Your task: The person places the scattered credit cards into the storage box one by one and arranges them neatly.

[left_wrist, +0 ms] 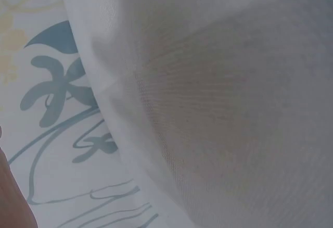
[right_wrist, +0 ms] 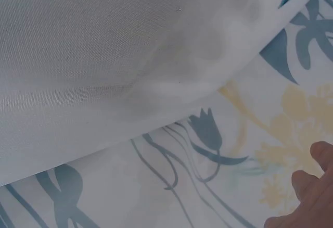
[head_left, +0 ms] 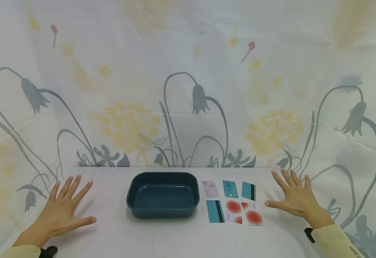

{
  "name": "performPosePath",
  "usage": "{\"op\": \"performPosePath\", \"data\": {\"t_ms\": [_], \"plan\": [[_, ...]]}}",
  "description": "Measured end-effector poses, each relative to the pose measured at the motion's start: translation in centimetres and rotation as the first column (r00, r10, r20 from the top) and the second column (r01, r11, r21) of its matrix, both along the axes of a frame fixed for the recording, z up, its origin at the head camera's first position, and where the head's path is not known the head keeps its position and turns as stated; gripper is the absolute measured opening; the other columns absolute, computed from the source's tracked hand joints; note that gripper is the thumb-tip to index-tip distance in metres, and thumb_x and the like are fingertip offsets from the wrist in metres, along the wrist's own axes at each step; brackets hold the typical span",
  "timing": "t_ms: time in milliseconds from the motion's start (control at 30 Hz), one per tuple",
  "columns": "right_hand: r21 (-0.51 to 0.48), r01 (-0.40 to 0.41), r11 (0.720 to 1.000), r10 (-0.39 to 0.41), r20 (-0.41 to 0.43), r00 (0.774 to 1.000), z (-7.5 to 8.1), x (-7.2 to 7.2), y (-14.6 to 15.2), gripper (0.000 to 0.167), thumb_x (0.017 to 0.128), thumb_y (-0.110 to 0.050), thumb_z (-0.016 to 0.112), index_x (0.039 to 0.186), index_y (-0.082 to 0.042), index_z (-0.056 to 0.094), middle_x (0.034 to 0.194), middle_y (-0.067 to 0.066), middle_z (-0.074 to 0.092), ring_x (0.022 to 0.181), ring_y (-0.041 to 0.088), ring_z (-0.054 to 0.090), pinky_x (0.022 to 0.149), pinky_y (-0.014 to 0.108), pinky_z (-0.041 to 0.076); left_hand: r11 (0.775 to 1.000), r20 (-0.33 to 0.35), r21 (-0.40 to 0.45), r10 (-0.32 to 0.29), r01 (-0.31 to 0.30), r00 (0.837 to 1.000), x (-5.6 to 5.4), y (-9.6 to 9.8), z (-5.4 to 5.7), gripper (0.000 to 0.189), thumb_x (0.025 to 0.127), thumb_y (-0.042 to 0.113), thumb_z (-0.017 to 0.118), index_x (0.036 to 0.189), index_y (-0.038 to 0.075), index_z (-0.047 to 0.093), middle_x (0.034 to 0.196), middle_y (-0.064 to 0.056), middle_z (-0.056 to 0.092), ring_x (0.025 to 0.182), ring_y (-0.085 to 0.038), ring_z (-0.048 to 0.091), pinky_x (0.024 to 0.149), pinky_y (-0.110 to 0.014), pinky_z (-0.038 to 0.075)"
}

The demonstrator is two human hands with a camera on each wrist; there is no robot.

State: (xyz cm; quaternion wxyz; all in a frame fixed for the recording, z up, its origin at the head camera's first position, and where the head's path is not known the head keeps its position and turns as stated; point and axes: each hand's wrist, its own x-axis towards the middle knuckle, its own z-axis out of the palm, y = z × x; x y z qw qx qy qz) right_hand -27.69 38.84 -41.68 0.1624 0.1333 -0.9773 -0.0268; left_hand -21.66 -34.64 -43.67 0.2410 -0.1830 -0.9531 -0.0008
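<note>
My left hand point(head_left: 62, 211) is spread with straight fingers over the left side of the table, holding nothing. On the right, my right hand point(head_left: 299, 197) is likewise spread, its thumb pointing toward several cards. A dark blue rectangular tub point(head_left: 163, 213) stands between the hands, with nothing inside it. Beside it lie two rows of cards: a pale pink card point(head_left: 210, 189), a teal VIP card point(head_left: 230, 189) and a teal striped card point(head_left: 246, 191) behind; another striped card point(head_left: 212, 211), a card with red circles point(head_left: 233, 206) and a similar red-circle card point(head_left: 254, 217) in front.
A white cloth covers the table point(head_left: 162, 238). Behind its far edge hangs a curtain point(head_left: 188, 125) printed with grey bellflowers and yellow blossoms. Dark bands point(head_left: 48, 252) circle both wrists below pale yellow sleeves point(head_left: 336, 240).
</note>
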Motion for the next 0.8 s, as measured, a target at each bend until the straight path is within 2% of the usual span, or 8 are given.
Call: {"op": "performPosePath", "data": {"t_ms": [233, 367, 533, 700, 800], "plan": [[0.0, -0.003, 1.0, 0.003, 0.003, 1.0, -0.2, -0.2, -0.1, 0.113, 0.071, -0.08, 0.055, 0.155, -0.024, 0.006, 0.155, 0.025, 0.018, 0.138, 0.05, 0.013, 0.101, 0.073, -0.009, 1.0, -0.004, 0.013, -0.002, 0.002, 1.0, -0.1, 0.0, -0.3, 0.112, 0.068, 0.073, 0.066, 0.155, 0.025, 0.015, 0.16, -0.008, -0.008, 0.144, -0.023, -0.018, 0.109, -0.053, -0.018], [-0.027, -0.022, 0.999, 0.022, 0.018, 1.0, -0.4, 0.0, -0.2, 0.112, 0.072, -0.078, 0.058, 0.155, -0.023, 0.009, 0.155, 0.024, 0.018, 0.136, 0.051, 0.018, 0.102, 0.073, -0.002, 0.999, 0.019, 0.051, 0.0, -0.001, 1.0, -0.2, 0.4, -0.7, 0.112, 0.069, 0.071, 0.067, 0.155, 0.024, 0.013, 0.16, -0.01, -0.007, 0.143, -0.022, -0.019, 0.109, -0.053, -0.018], [-0.078, -0.067, 0.995, 0.069, 0.022, 0.997, -0.6, 0.1, -0.6, 0.109, 0.073, -0.073, 0.062, 0.155, -0.021, 0.013, 0.153, 0.025, 0.022, 0.136, 0.05, 0.02, 0.106, 0.068, 0.01, 0.993, 0.04, 0.118, -0.009, 0.005, 0.999, -0.3, 1.1, -0.9, 0.111, 0.071, 0.066, 0.07, 0.155, 0.023, 0.012, 0.159, -0.016, -0.002, 0.144, -0.023, -0.018, 0.11, -0.052, -0.018], [-0.101, -0.085, 0.991, 0.088, 0.03, 0.996, -0.4, 0.1, -1.3, 0.109, 0.072, -0.072, 0.064, 0.154, -0.018, 0.018, 0.149, 0.026, 0.029, 0.132, 0.051, 0.027, 0.102, 0.068, 0.02, 0.983, 0.091, 0.183, -0.025, 0.008, 0.996, -0.3, 2.1, -0.7, 0.11, 0.072, 0.062, 0.071, 0.155, 0.022, 0.011, 0.157, -0.022, 0.008, 0.145, -0.03, -0.008, 0.11, -0.053, -0.016], [-0.123, -0.084, 0.989, 0.09, 0.044, 0.995, -0.6, 0.2, -1.8, 0.108, 0.071, -0.073, 0.064, 0.153, -0.018, 0.022, 0.147, 0.026, 0.033, 0.128, 0.051, 0.033, 0.102, 0.067, 0.023, 0.973, 0.125, 0.232, -0.042, 0.012, 0.991, -0.4, 2.8, -0.5, 0.109, 0.073, 0.06, 0.072, 0.155, 0.022, 0.012, 0.157, -0.023, 0.01, 0.145, -0.037, 0.003, 0.11, -0.057, -0.013]]}}
